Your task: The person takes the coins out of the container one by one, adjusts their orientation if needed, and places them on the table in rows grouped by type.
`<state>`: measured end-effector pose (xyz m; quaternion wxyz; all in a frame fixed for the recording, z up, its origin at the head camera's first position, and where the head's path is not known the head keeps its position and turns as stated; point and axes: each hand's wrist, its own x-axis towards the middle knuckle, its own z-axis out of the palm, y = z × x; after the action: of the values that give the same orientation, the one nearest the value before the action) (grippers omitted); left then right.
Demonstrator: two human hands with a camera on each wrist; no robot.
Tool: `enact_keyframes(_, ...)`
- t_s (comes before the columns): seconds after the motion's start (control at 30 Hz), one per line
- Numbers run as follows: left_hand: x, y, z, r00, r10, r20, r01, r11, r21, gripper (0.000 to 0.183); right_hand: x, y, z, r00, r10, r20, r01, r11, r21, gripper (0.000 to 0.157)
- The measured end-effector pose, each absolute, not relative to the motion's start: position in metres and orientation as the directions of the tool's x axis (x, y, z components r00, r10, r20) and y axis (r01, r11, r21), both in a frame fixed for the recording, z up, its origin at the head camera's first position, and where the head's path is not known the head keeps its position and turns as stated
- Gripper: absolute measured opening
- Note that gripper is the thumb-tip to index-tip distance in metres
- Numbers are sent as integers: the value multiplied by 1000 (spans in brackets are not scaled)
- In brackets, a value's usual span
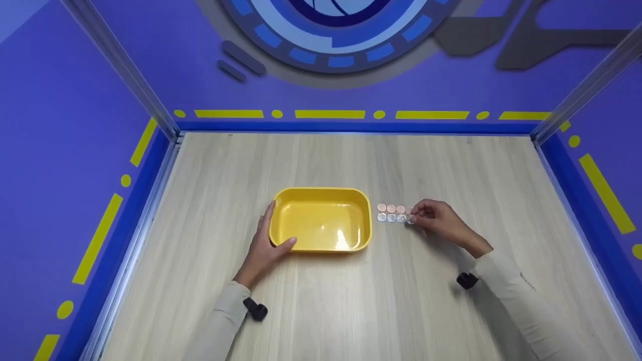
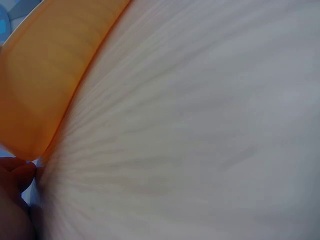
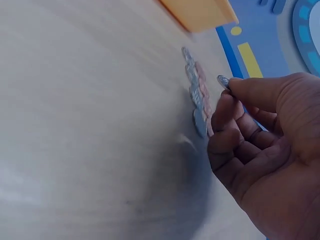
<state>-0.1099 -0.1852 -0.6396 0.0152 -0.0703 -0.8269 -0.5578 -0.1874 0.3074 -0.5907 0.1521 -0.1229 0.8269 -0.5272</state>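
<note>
A yellow plastic tray (image 1: 321,189), rectangular with rounded corners, sits in the middle of the table. My left hand (image 1: 263,253) grips its near left corner, thumb at the front rim and fingers along the left side. To the tray's right, silver coins (image 1: 382,217) lie in a row, with a parallel row of copper-coloured coins (image 1: 391,207) just behind them. Over the right end of these rows is my right hand (image 1: 441,220). Between its thumb and index finger it pinches a silver coin (image 3: 223,80), best seen in the right wrist view.
The light wood table (image 1: 321,311) is bounded by a blue-purple back panel (image 1: 321,95) with yellow markings and by side panels. Metal posts (image 1: 125,70) stand at the back corners. A small black device (image 1: 256,309) is worn on each wrist.
</note>
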Motion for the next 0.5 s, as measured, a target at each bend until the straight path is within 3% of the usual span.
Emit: enact_keyframes(0.5, -109, -185, -636, -989, 108, 101, 133, 360, 923, 109, -179, 327, -601, -971, -225, -81, -52, 532, -845, 15)
